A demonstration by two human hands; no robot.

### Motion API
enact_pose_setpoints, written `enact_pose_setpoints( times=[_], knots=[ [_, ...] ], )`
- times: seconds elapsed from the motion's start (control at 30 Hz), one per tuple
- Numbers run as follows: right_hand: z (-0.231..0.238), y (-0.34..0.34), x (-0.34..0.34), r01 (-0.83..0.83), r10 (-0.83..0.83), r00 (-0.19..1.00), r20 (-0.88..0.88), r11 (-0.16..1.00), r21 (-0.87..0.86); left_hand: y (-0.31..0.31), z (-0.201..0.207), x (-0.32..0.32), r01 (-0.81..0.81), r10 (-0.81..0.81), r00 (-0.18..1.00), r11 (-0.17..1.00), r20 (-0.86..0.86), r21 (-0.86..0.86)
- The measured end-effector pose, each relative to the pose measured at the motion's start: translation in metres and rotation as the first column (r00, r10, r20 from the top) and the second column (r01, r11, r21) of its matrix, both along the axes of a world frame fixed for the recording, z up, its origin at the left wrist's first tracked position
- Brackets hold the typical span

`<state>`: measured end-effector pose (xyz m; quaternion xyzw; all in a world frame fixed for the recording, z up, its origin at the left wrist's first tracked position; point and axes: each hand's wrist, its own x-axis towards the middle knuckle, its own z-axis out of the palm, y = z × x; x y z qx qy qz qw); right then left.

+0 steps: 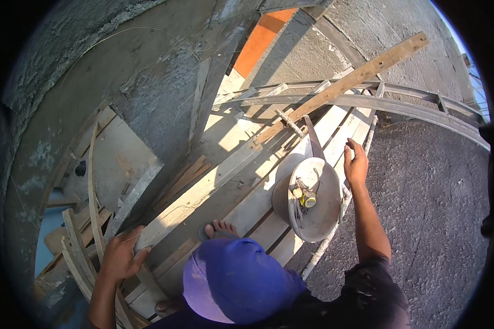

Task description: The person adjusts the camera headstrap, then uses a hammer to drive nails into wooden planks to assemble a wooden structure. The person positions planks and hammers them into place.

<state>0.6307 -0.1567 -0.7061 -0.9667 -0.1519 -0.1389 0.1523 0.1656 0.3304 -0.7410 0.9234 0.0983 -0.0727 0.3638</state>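
- my left hand (pixel 118 257) is curled tight round a grey timber rail (pixel 142 189), way left of the round grey metal mortar pan (pixel 313 200)
- right hand (pixel 355 164), fingers spread and holding nothing, touches the rough wall just right of the pan
- sandalled foot (pixel 219 227) sits on worn scaffold planks (pixel 247 203) beside it; one slip could tip me or kick the pan off

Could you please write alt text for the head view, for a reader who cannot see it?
On plank scaffolding, the left hand grips a plank's end while the right hand reaches beside a round metal pan holding a tape measure.
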Motion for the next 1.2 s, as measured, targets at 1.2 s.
enact_pose_setpoints(
  times=[1.2],
  knots=[
    [-0.087, -0.041, 0.228, -0.193, -0.175, 0.829, -0.531, 0.802, -0.565, -0.157, -0.159, -0.261, -0.919, 0.822, 0.312, 0.388, -0.477, 0.067]
  ],
)
